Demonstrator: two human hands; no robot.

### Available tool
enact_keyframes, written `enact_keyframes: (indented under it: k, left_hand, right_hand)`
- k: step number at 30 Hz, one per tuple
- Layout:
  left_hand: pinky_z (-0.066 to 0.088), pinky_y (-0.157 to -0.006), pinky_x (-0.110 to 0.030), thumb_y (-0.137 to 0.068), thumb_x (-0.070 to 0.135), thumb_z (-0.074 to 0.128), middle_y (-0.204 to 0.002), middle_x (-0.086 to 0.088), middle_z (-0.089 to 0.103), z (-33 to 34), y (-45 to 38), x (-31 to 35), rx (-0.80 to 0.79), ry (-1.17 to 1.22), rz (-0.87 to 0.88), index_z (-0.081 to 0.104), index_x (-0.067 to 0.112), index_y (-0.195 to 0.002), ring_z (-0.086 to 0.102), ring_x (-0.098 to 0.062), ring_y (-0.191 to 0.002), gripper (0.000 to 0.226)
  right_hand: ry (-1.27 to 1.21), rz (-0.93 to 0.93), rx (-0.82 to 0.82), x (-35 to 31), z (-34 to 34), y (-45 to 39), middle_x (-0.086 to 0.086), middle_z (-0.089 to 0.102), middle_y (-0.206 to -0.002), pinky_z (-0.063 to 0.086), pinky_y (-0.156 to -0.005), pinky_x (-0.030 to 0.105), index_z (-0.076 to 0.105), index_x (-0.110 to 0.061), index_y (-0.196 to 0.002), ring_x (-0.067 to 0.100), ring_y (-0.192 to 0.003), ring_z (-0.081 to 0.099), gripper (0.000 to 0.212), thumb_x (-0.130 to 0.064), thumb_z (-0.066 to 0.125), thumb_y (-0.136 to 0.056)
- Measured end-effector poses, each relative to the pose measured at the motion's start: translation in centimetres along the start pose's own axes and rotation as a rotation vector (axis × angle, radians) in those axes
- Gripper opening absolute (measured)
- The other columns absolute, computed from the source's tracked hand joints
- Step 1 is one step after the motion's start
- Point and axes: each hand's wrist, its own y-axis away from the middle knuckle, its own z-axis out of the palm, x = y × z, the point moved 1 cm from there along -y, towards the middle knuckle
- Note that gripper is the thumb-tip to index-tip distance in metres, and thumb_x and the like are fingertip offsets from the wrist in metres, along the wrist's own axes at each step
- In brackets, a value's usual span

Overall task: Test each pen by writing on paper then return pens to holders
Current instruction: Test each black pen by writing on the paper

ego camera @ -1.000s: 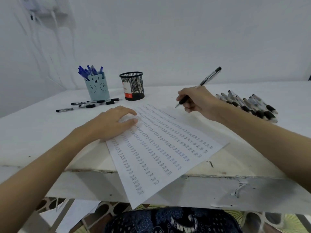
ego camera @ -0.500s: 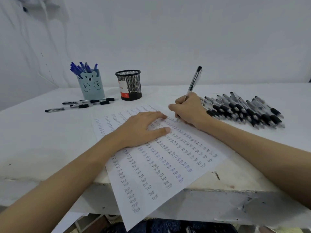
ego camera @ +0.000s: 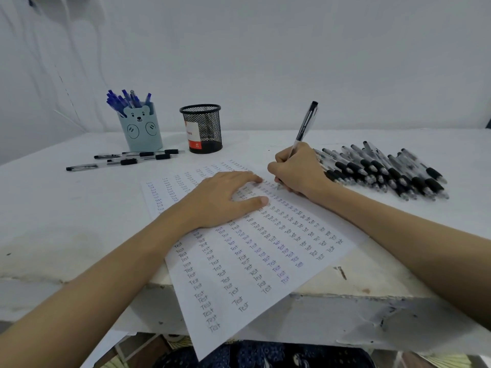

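1. Here, right hand (ego camera: 299,172) pinching black pen (ego camera: 305,126), tip down on paper (ego camera: 239,261) for writing.
2. Left hand (ego camera: 223,200) spread flat, pinning sheet against sliding.
3. Mesh holder (ego camera: 202,128) near, awaiting tested pens.

plain white wall (ego camera: 265,49), chipped white table (ego camera: 345,314)

Matt paper sheet (ego camera: 247,261), black wire-mesh holder (ego camera: 202,128)

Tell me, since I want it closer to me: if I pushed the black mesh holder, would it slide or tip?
The black mesh holder looks empty and thin-walled, so it is probably light and would likely slide on the smooth white table. It stands taller than wide, so a push near its rim might tip it.
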Motion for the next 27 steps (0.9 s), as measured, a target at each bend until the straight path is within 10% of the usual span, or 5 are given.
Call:
enact_keyframes:
  k: [7, 27]
  left_hand:
    - [0.028, -0.108, -0.037, -0.076, 0.073, 0.034, -0.143, 0.016, 0.040, 0.00, 0.05, 0.05, -0.007, 0.000, -0.003, 0.040, 0.039, -0.134, 0.034, -0.009, -0.131, 0.067]
    - [0.028, -0.109, -0.039, -0.072, 0.076, 0.032, -0.143, 0.017, 0.040, 0.02, -0.21, -0.26, -0.003, 0.003, -0.010, 0.040, 0.042, -0.133, 0.033, -0.009, -0.131, 0.070]
  right_hand:
    - [0.022, -0.014, -0.020, 0.03, 0.17, -0.09, -0.004, 0.021, -0.034, 0.023, -0.034, 0.015, 0.026, -0.014, -0.042, 0.020, -0.048, 0.055, 0.044, 0.007, 0.049, -0.072]
    - [0.064, 0.006, 0.018, -0.21, -0.02, -0.16, 0.012, 0.031, -0.058, 0.019, -0.030, 0.014, 0.024, -0.015, -0.045, 0.000, -0.028, 0.047, 0.042, 0.005, 0.048, -0.074]
